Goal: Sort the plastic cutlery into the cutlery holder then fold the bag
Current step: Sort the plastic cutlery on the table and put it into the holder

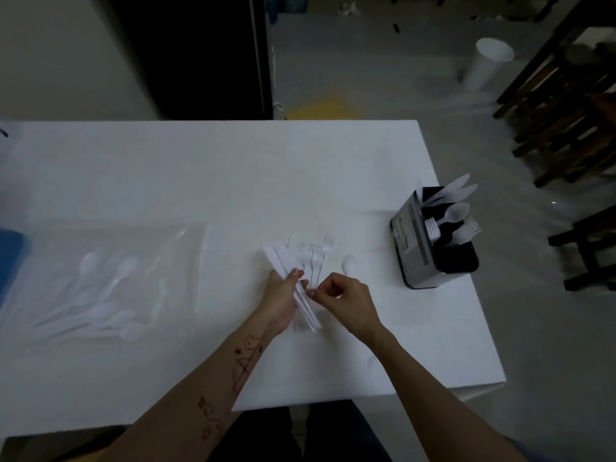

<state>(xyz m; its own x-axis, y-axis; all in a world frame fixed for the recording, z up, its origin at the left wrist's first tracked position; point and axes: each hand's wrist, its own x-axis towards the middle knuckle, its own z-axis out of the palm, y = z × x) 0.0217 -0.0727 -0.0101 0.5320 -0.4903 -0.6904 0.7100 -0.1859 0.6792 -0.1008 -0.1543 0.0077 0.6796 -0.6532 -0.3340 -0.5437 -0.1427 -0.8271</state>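
Note:
My left hand [281, 303] grips a bundle of white plastic knives [286, 271] that fans up and to the left above the table. My right hand [346, 301] pinches the lower end of a white piece next to that bundle. Several white forks [313, 250] lie on the table just beyond my hands, and one white spoon [349, 264] lies to their right. The clear plastic bag [110, 288] lies flat at the left with several white spoons inside. The black cutlery holder [430, 248] stands at the right edge, holding knives, a spoon and forks.
The white table [206, 175] ends just right of the holder and near my body. A white cup [488, 63] stands on the floor at the back right. Dark wooden furniture [566, 115] fills the right side. A blue object [10, 251] sits at the table's left edge.

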